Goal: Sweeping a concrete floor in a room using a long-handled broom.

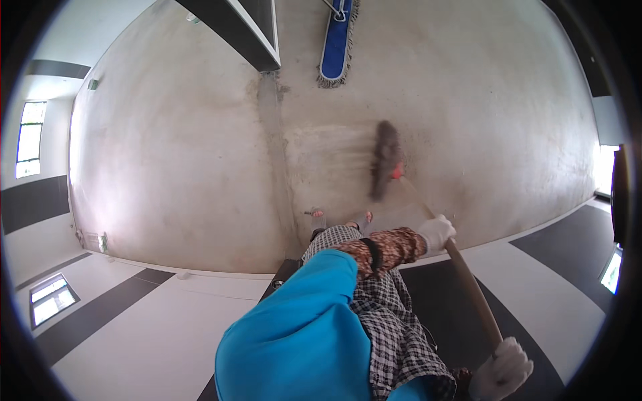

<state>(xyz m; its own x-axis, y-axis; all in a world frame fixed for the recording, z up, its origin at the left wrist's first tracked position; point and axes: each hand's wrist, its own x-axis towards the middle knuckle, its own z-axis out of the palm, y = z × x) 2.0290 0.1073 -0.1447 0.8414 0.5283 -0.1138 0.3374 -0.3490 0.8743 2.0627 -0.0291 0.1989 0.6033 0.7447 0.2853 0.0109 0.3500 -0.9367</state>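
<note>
A long wooden-handled broom (471, 287) slants from the lower right toward the floor in front of me. Its dark bristle head (384, 160), with a red socket, is smeared by motion over the concrete. My left hand (437, 233), in a white glove, is closed around the middle of the handle, the arm in a blue sleeve and a brown patterned cuff crossing my body. Down at the lower right, my right hand (503, 371), gloved too, grips the handle's upper end. Both hands' fingers are wrapped round the wood.
A blue dust mop (336, 50) with a grey fringe lies at the far side. Left of it stands a dark post or door edge (267, 57). A rough strip (275, 147) crosses the concrete floor (180, 154). My sandalled feet (317, 217) are just below the broom head.
</note>
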